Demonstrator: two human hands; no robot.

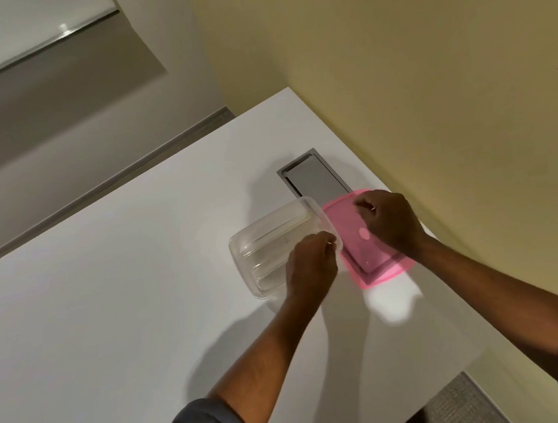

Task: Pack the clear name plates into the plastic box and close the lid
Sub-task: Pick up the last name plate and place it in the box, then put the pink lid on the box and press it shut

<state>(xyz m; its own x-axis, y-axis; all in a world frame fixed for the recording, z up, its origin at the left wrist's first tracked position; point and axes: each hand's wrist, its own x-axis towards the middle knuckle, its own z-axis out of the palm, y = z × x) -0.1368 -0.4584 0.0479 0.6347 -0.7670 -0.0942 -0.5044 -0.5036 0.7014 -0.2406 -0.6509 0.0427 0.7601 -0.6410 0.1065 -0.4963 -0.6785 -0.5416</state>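
Observation:
A clear plastic box stands open on the white table, with clear name plates lying inside it. My left hand rests on the box's near right rim, fingers curled over the edge. To the right lies the pink lid, flat on the table beside the box. My right hand is over the lid with its fingers pinched together; whether it holds a clear plate I cannot tell.
A grey cable hatch is set into the table just behind the box and lid. The table's right edge runs close beside the lid, along a yellow wall. Grey carpet shows at bottom right.

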